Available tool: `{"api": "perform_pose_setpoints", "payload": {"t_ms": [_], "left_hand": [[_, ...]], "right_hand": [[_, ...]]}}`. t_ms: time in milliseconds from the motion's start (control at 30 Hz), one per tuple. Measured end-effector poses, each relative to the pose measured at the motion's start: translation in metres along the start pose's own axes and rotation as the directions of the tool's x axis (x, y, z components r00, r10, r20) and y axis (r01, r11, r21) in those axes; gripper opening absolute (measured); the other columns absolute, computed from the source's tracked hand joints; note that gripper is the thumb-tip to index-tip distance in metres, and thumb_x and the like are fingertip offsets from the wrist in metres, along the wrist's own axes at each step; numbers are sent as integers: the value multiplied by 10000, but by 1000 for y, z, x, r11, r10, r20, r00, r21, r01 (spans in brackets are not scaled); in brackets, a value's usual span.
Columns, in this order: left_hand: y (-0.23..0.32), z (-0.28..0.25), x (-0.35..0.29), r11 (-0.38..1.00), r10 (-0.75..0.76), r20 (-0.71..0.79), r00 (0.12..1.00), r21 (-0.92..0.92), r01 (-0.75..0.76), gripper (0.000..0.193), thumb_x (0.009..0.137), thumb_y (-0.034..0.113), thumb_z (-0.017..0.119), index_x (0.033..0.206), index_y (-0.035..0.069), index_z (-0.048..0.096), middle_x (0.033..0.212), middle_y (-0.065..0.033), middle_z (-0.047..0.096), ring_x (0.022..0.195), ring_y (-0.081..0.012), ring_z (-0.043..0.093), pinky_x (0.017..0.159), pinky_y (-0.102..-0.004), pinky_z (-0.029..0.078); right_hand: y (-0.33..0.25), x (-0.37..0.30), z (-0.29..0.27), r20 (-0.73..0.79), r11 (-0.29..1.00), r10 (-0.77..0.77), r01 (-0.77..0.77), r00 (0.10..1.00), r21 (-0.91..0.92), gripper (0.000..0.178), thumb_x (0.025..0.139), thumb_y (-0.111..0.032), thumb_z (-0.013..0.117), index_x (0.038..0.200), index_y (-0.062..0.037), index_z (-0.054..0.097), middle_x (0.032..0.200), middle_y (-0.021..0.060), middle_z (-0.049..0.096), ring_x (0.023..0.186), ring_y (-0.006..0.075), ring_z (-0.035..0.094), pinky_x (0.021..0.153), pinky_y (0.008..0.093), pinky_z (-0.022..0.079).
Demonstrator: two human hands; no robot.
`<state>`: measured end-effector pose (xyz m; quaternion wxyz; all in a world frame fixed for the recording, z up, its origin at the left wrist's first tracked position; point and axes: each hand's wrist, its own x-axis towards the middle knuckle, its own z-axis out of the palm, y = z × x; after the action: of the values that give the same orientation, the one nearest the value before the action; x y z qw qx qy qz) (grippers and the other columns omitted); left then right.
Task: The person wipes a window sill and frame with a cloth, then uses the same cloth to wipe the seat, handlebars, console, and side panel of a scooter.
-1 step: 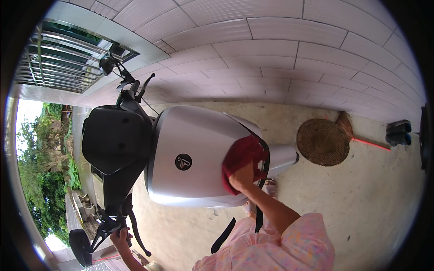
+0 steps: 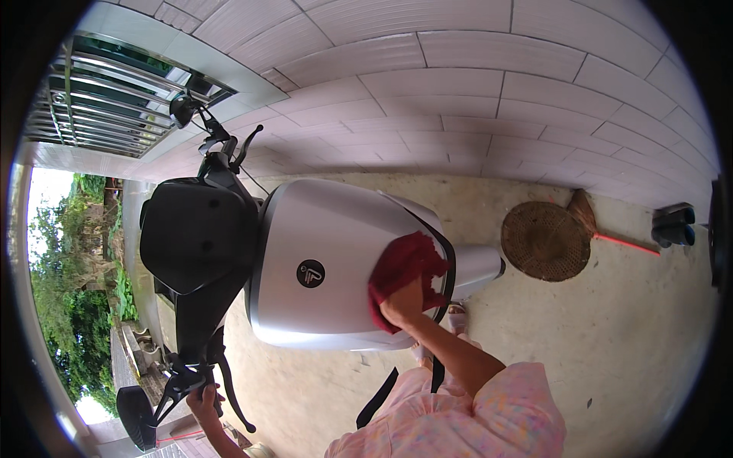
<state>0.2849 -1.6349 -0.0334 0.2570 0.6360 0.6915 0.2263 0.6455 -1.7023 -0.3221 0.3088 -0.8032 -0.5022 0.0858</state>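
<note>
A motor scooter fills the middle, its silver body panel point(image 2: 321, 221) marked by a round black emblem point(image 2: 311, 273). Pressed against the right part of that panel is a dark red cloth point(image 2: 405, 263), gripped by my right hand point(image 2: 402, 307). The cloth hides the panel beneath it, and my right fingers are partly covered. At the lower left my left hand point(image 2: 204, 404) is wrapped round the handlebar grip, beside a black brake lever point(image 2: 227, 385). Left of centre sits the scooter's black headlight housing point(image 2: 195, 237).
A pale tiled wall point(image 2: 458, 91) runs along the far side. On the concrete floor lie a round woven basket point(image 2: 546, 240), a broom with a red handle point(image 2: 626, 244) and dark boots point(image 2: 673, 225). Mirrors point(image 2: 136, 418) stick out from the handlebar. A barred window point(image 2: 107, 95) is at upper left.
My right hand and the red cloth have shifted slightly left and toward me over the silver panel. My left hand stays on the grip.
</note>
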Motion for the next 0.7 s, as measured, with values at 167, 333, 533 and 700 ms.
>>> {"api": "perform_pose_setpoints", "payload": {"t_ms": [167, 333, 533, 700], "left_hand": [[-4, 4, 7, 998, 61, 7, 998, 4, -61, 220, 770, 157, 608, 875, -35, 579, 679, -96, 599, 425, -112, 513, 386, -218, 407], [5, 6, 1, 996, 67, -6, 998, 54, -66, 182, 781, 139, 579, 848, -30, 574, 671, -85, 593, 425, -105, 505, 387, -220, 409], [15, 13, 3, 992, 111, 10, 994, 54, -112, 174, 793, 146, 544, 837, -20, 573, 675, -74, 592, 440, -93, 493, 394, -216, 411], [1, -1, 4, 977, 122, 18, 992, 171, -124, 239, 806, 228, 548, 799, -9, 574, 670, -56, 584, 450, -95, 496, 401, -225, 418]], "right_hand": [[-28, 56, -23, -28, 954, -191, 193, 981, 228, 457, 743, -322, 533, 1052, 13, 541, 1117, 270, 482, 1102, 418, 396, 912, 651, 221], [-8, 122, -10, -12, 968, -189, 188, 982, 168, 287, 742, -273, 489, 798, -21, 616, 876, 197, 589, 927, 373, 521, 898, 585, 293], [79, 133, 40, 43, 874, -485, 486, 873, -1, 207, 663, -187, 514, 498, -70, 558, 556, 129, 572, 551, 291, 582, 517, 416, 456], [109, 92, 32, 106, 898, -440, 440, 892, 22, 203, 659, -159, 509, 478, -69, 528, 513, 125, 541, 506, 291, 556, 478, 412, 431]]}}
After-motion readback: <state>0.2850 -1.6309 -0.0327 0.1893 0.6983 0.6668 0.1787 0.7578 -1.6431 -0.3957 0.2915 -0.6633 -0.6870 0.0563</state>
